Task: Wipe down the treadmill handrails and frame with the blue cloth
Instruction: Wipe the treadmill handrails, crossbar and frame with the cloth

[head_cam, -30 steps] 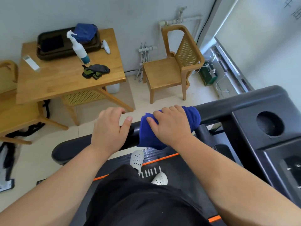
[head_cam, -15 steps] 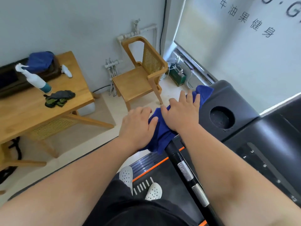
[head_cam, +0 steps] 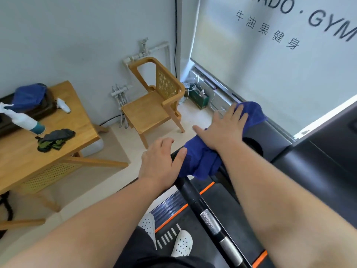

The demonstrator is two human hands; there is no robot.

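Observation:
The blue cloth [head_cam: 201, 161] lies draped over the left end of the treadmill console [head_cam: 270, 138], where the black handrail [head_cam: 195, 198] joins it. My right hand [head_cam: 224, 128] presses flat on the cloth with fingers straight and spread. A far corner of the cloth shows beyond my fingertips. My left hand [head_cam: 160, 161] rests on the handrail just left of the cloth, thumb touching the cloth's edge, fingers loosely bent over the rail. The handrail runs down toward me with silver sensor plates on it.
A wooden chair [head_cam: 154, 105] stands beside the wall left of the treadmill. A wooden table [head_cam: 63, 144] at left carries a spray bottle [head_cam: 21, 118], dark gloves [head_cam: 55, 139] and a second blue cloth [head_cam: 29, 95] on a black tray. The treadmill belt [head_cam: 218, 206] and my white shoes are below.
My right hand has slid the cloth further forward and right along the console end, fingers spreading flat. My left hand has drawn slightly apart from it. The camera has turned right.

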